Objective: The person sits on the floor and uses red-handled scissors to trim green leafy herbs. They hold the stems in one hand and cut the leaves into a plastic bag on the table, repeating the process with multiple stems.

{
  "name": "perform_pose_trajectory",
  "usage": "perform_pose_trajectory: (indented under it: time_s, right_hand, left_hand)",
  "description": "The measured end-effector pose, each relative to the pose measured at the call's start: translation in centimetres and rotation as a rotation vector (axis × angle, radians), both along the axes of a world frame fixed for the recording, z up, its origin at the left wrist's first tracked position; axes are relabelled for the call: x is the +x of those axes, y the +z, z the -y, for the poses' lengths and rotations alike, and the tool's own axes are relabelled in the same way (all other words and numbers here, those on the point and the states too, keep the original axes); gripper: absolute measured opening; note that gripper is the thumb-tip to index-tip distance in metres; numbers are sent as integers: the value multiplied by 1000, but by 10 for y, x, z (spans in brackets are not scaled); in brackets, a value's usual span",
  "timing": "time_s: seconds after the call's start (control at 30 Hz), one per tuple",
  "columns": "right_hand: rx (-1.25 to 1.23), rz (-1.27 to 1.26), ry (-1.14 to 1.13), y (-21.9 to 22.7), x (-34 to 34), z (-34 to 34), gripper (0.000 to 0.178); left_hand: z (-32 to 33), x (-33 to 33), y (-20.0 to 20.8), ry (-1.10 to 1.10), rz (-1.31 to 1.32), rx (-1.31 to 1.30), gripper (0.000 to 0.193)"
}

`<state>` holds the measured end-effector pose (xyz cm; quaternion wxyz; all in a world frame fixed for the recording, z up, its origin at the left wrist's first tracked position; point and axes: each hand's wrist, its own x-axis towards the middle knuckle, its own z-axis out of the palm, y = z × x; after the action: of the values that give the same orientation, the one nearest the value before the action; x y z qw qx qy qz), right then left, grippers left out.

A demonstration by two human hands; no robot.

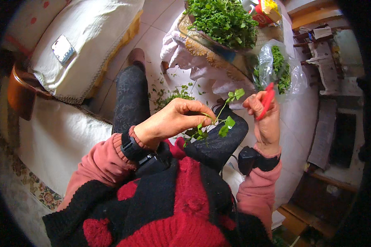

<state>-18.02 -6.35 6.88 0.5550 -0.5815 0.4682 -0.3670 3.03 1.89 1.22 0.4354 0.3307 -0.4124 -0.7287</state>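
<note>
Between the thumb and fingers of my left hand (175, 119) is a thin green leafy sprig (226, 123), its leaves spreading toward the right. My right hand (263, 117) is raised beside it, apart from the sprig. Its fingers are curled round the red handles of what look like scissors (268, 102); the blades cannot be made out. Beyond my hands, a large heap of the same kind of greens (224, 20) fills a glass-sided container on the table. A clear plastic bag (296, 78) with more greens sits at the table's near right corner.
Cut stems and leaves (175, 94) lie scattered on the tiled floor between my legs. A cloth-covered table (175, 47) stands ahead, with a red and yellow package (268, 10) on it. On the left, a phone (63, 49) rests on a white-covered sofa (95, 29).
</note>
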Motion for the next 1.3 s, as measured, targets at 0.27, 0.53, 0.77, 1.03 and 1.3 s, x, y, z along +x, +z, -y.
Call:
perform_pose_trajectory:
  time_s: [0.27,0.53,0.77,1.03,1.3]
  right_hand:
    - [169,277,64,-16,-6,-10,22]
    - [207,215,42,-19,2,-27,29]
    - [153,179,68,-24,25,-49,32]
    - [134,161,-69,-26,32,-44,33]
    - [85,124,-85,-24,30,-42,32]
  left_hand:
    - [-1,-4,5,-10,-44,39,16]
    - [0,-7,-8,100,-218,201,21]
    - [1,-17,-13,120,-291,113,20]
    - [-2,-13,-18,125,-288,273,28]
    - [3,0,-37,344,-367,333,24]
